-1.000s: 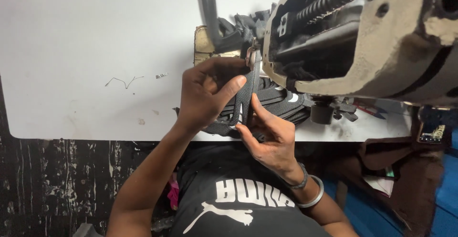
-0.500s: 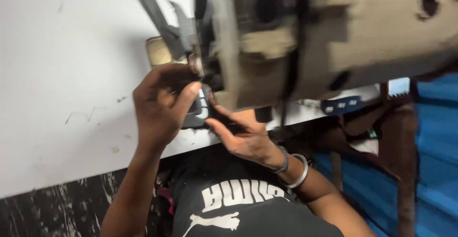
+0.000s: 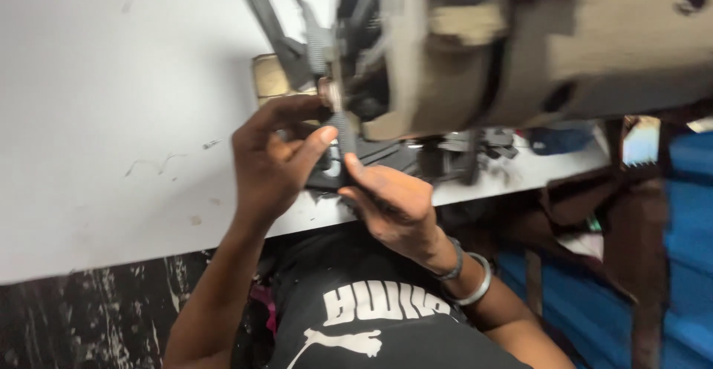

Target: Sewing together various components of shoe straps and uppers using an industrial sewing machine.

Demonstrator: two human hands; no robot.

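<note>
1. Whereas half a second ago the view sat lower and further out, it now crowds close under the beige sewing machine (image 3: 564,50), whose head is blurred; the hands have held their place at the needle area, so the feeding goes on uninterrupted.
2. Left hand (image 3: 271,157): fingers curled, thumb pressed against the dark strap piece (image 3: 343,135), grasping it from the left as before.
3. Right hand (image 3: 390,202): pinching the lower end of the same strap piece, fingertips touching it; metal bangles (image 3: 475,280) on the wrist.
4. Dark strap piece: upright, held between both hands directly beneath the machine's presser area, above the white table (image 3: 111,116) edge.
5. More dark cut pieces (image 3: 460,150) lie on the table behind the hands, under the machine.
6. Needle contact with the strap cannot be told; blur hides it.
</note>
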